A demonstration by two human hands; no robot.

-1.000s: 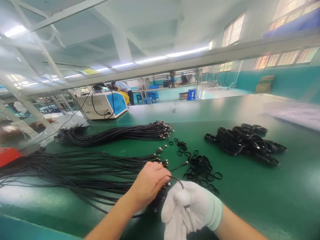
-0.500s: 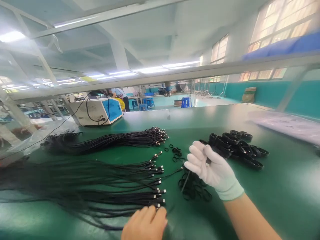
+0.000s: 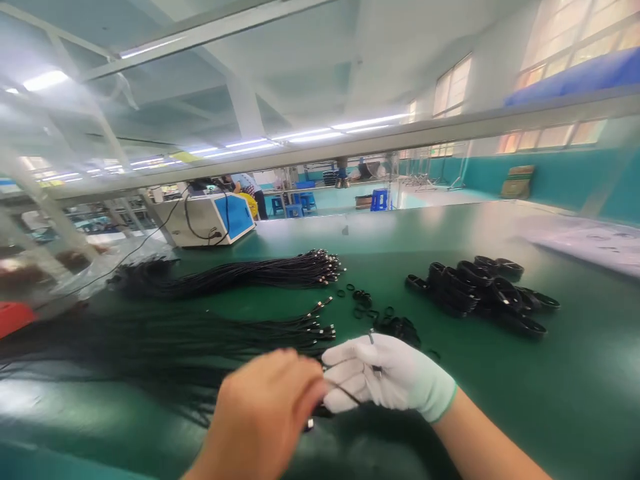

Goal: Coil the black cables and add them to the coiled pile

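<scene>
My left hand (image 3: 265,407), bare and somewhat blurred, is closed with its fingertips against the fingers of my right hand. A thin black cable (image 3: 345,392) runs from those fingertips across the right fingers. My right hand (image 3: 383,370) wears a white glove, palm up, with fingers curled round the cable; a small metal connector shows in the palm. Loose black cables (image 3: 250,330) with metal plugs spread beneath and left of the hands. Small black bands (image 3: 400,328) lie in a heap just behind the glove.
A thicker cable bundle (image 3: 250,272) lies farther back. Coiled cables (image 3: 480,287) are piled at right. A white and blue machine (image 3: 210,219) stands at back left, and plastic sheeting (image 3: 590,240) lies at far right. A shelf beam (image 3: 300,157) crosses above the green table (image 3: 400,233).
My left hand has risen from the plug ends to meet my right hand. The gloved hand has moved left and nearer, away from above the bands. The view has shifted slightly.
</scene>
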